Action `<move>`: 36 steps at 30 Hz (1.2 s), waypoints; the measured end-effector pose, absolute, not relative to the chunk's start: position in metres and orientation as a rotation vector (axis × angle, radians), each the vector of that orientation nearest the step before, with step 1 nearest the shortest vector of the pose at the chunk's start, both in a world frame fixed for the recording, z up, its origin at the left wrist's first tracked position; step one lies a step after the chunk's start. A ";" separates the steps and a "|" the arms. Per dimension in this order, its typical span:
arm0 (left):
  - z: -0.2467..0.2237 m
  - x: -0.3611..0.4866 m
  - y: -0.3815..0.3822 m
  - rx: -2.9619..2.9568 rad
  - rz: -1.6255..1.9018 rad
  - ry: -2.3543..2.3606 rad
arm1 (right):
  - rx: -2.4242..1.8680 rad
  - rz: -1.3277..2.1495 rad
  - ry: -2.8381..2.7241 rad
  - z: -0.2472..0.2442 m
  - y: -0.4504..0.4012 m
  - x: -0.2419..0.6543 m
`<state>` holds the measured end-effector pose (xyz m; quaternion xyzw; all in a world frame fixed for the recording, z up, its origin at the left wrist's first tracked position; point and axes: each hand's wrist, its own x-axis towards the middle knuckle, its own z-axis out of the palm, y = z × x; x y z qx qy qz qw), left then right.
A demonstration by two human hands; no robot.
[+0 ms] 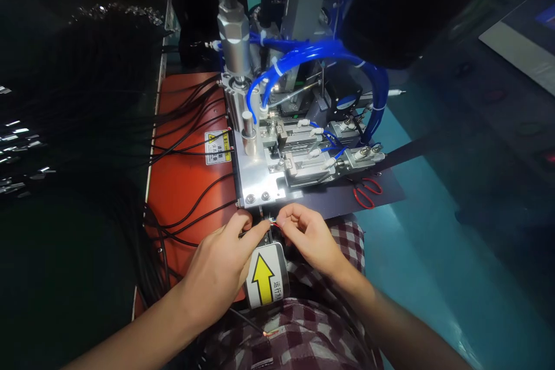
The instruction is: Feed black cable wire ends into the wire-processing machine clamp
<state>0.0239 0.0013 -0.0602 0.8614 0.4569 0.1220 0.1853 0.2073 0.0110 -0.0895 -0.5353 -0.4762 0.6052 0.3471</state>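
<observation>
Small coloured wire ends point(272, 221) show between my two hands, just in front of the silver metal plate of a machine point(255, 176). My left hand point(225, 254) is closed, its thumb and index finger near the wire ends from the left. From the right, my right hand point(310, 237) pinches the wires, with red and white strands at its fingertips. Below the hands lies a white label with a yellow arrow point(263, 277). A black cable point(249, 321) with bare copper-coloured ends rests over the checked cloth on my lap.
Black cables point(197, 205) run over the orange surface point(177, 185) to the left, with a warning label point(218, 147). Blue tubes point(321, 52) arch above the machine's clamps. Red-handled scissors point(367, 192) lie at its right edge.
</observation>
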 end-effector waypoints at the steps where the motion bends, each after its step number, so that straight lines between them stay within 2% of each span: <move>1: -0.057 0.024 0.001 2.364 0.396 1.282 | -1.388 1.504 -1.273 -0.088 0.010 0.207; 4: -0.043 0.027 0.001 2.066 0.511 1.303 | -1.324 1.349 -1.404 -0.078 0.004 0.209; 10: -0.020 0.035 0.004 1.522 0.430 1.232 | -1.100 1.208 -1.701 -0.055 -0.004 0.216; 15: -0.019 0.040 0.004 1.071 0.414 1.206 | -1.076 1.100 -1.824 -0.053 -0.007 0.217; 20: -0.024 0.040 0.001 0.899 0.426 1.171 | -1.102 1.033 -1.847 -0.055 -0.009 0.215; 25: -0.030 0.041 0.000 0.720 0.545 1.145 | -1.217 1.237 -1.631 -0.056 -0.013 0.208; 36: -0.029 0.040 0.001 0.629 0.529 1.117 | -1.329 1.575 -1.145 -0.055 -0.020 0.187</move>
